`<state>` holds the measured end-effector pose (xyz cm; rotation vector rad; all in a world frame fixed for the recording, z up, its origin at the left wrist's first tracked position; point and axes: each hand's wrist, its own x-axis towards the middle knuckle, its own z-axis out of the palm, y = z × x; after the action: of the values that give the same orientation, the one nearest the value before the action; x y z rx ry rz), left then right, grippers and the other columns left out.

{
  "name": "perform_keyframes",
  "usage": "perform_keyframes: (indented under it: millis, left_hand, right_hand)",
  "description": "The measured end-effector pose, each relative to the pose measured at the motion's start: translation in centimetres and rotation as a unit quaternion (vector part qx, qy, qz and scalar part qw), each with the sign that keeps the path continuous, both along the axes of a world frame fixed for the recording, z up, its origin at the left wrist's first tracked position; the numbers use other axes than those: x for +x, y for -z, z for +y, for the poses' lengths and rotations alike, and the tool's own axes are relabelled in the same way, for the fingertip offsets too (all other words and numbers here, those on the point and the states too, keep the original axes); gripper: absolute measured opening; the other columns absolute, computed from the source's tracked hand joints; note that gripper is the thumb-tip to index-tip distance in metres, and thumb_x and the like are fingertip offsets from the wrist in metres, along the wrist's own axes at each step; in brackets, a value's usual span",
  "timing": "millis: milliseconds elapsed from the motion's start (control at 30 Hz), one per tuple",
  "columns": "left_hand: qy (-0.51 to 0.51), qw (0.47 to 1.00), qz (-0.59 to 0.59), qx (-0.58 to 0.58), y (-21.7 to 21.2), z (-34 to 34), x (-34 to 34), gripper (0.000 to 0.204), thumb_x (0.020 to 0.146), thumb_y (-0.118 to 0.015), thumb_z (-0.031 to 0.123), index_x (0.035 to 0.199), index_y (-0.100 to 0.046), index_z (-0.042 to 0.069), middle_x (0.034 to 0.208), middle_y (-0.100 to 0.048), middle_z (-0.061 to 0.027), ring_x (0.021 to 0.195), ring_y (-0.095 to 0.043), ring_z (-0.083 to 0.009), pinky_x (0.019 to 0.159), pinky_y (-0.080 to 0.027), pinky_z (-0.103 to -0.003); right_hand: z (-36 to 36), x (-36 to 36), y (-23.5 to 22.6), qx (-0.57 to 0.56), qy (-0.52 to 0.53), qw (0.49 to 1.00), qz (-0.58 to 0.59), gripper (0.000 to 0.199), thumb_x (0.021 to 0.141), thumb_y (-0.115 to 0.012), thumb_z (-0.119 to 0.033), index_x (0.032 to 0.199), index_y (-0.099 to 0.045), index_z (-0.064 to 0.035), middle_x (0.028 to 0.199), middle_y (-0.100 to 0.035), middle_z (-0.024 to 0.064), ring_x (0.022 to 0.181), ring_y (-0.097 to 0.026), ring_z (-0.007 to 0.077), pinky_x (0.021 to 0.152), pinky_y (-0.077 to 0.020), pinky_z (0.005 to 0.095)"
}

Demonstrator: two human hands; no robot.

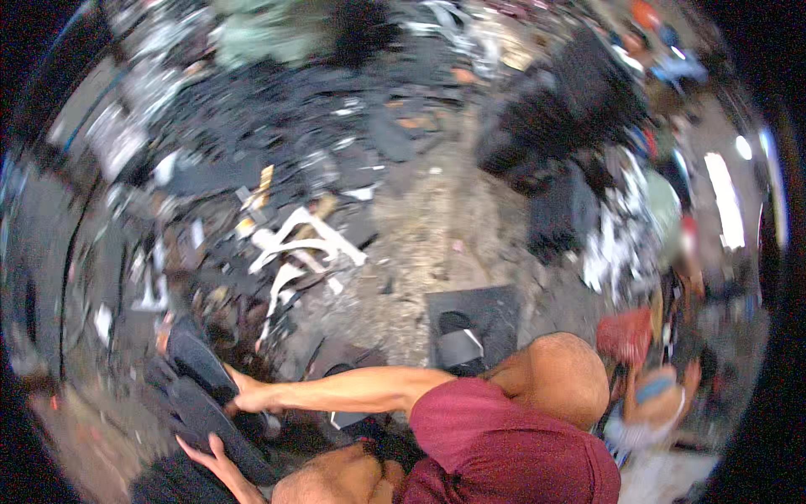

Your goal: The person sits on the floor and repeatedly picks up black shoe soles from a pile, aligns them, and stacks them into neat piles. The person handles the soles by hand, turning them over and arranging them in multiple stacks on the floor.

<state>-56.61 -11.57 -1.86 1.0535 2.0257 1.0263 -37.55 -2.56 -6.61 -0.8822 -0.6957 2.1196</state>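
Dark flat rubber sole pieces [201, 386] lie stacked lower left, long axes diagonal, right hand [248, 399] gripping above, left hand [210, 454] spread beneath.

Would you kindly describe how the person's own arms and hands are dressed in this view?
Both are bare: the right hand and left hand wear no gloves, rings or watch that I can see, and the forearms are uncovered. A maroon short-sleeved shirt covers the upper body. The picture is blurred, so finer details are unclear.
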Motion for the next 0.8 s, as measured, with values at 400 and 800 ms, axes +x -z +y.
perform_keyframes:
  millis: [400,800]
  left_hand:
    - [0.464,0.82,-0.33,-0.05,-2.0,9.8,34.1,0.107,0.085,-0.075,0.042,0.163,-0.009,0.009,0.165,-0.019,-0.02,0.151,-0.021,-0.0331,0.124,-0.017,-0.044]
    - [0.598,0.789,-0.122,-0.075,4.4,9.4,38.2,0.14,0.065,-0.097,0.037,0.161,0.001,0.01,0.156,-0.026,-0.0257,0.142,-0.036,-0.0342,0.116,-0.035,-0.051]
  right_hand:
    - [-7.3,35.9,-13.1,-0.004,0.303,0.874,-0.38,0.1,0.075,-0.086,-0.008,0.156,-0.027,-0.012,0.149,-0.049,0.0107,0.136,-0.047,0.0258,0.115,-0.0393,0.0414]
    - [-24.7,43.4,0.6,-0.179,0.412,0.802,-0.393,0.046,0.085,-0.074,-0.045,0.11,-0.071,-0.0065,0.102,-0.073,0.0095,0.1,-0.066,0.0237,0.088,-0.0501,0.038]
